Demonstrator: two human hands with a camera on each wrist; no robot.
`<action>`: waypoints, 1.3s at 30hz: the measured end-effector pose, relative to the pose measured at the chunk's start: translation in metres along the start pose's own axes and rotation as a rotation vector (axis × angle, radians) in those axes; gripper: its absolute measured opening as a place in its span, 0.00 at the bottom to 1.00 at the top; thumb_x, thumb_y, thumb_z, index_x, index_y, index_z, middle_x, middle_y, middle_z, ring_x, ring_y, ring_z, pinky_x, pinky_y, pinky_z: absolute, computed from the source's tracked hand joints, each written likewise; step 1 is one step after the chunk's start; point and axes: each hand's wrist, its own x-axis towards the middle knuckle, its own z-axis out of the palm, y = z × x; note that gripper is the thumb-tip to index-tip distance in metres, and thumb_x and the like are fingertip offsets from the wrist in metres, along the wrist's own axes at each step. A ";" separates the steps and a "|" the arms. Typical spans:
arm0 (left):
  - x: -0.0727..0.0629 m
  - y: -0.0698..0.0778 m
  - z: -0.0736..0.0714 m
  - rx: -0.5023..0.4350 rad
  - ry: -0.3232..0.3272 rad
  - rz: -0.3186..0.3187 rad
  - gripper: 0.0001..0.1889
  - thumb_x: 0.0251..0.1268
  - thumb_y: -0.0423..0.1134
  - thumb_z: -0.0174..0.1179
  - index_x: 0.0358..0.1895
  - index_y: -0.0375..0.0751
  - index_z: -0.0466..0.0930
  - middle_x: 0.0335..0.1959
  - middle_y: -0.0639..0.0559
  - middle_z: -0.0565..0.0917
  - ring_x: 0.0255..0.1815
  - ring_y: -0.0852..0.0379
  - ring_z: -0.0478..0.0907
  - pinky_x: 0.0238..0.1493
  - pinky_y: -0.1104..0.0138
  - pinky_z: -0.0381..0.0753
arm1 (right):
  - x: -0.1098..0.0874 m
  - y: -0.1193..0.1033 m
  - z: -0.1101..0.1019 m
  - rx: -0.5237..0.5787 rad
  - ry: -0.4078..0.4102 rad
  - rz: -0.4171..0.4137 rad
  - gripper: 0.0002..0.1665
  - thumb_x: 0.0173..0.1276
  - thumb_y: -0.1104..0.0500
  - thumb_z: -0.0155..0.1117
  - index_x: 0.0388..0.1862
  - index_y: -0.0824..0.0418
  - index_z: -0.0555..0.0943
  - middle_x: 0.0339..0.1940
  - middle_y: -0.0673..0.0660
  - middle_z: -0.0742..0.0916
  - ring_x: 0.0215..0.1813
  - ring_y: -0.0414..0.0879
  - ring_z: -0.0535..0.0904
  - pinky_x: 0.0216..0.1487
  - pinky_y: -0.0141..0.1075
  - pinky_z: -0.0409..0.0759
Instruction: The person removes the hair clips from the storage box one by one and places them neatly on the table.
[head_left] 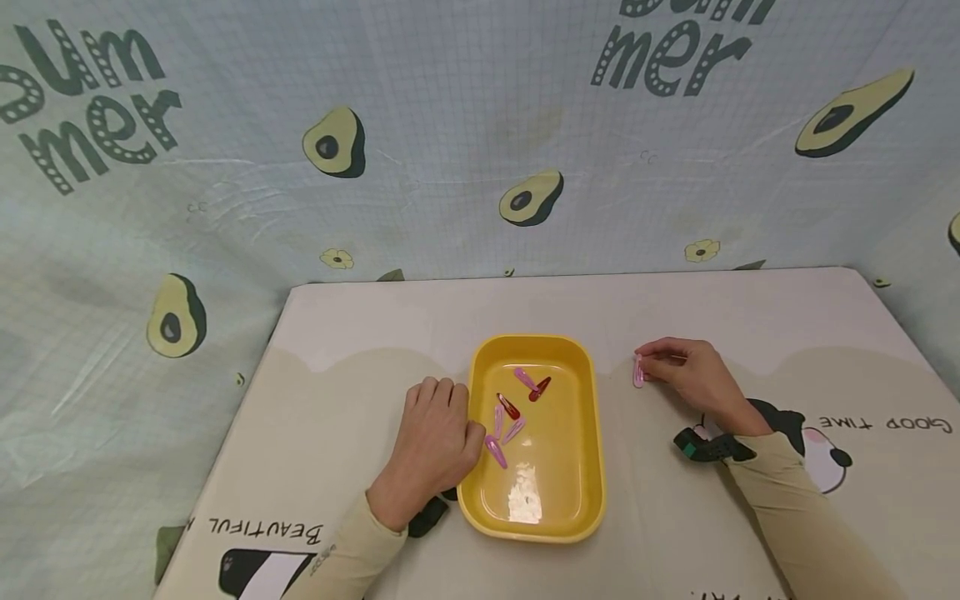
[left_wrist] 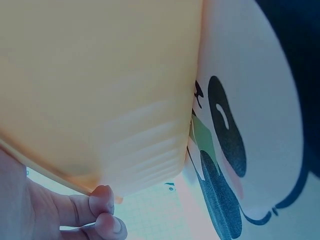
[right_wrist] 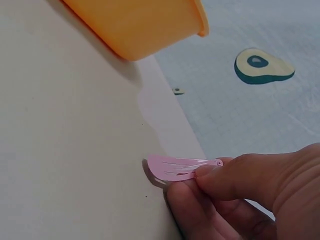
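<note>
Between finger and thumb, my right hand (head_left: 693, 373) pinches a pink snap hair clip (head_left: 638, 375) just above the table, to the right of the tray. The right wrist view shows the clip (right_wrist: 172, 167) held near its narrow end, with its wide end over the surface. My left hand (head_left: 437, 429) grips the left rim of a yellow tray (head_left: 558, 475); its curled fingertips (left_wrist: 104, 200) show under the rim in the left wrist view. Inside lie several pink hair clips (head_left: 496, 451) and two red ones (head_left: 540, 388), mostly toward the left and far parts.
The table (head_left: 360, 325) wears a pale printed cover with cartoon figures and lettering. Behind it hangs a curtain (head_left: 442, 100) printed with avocados. A dark wrist strap (head_left: 716, 447) sits on the right wrist.
</note>
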 end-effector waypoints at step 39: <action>-0.001 -0.001 -0.002 -0.005 -0.003 0.003 0.09 0.62 0.39 0.57 0.29 0.43 0.68 0.26 0.51 0.65 0.35 0.51 0.62 0.48 0.57 0.66 | -0.004 -0.020 -0.013 -0.039 0.000 0.000 0.22 0.73 0.46 0.66 0.56 0.58 0.87 0.55 0.61 0.91 0.44 0.28 0.82 0.46 0.21 0.79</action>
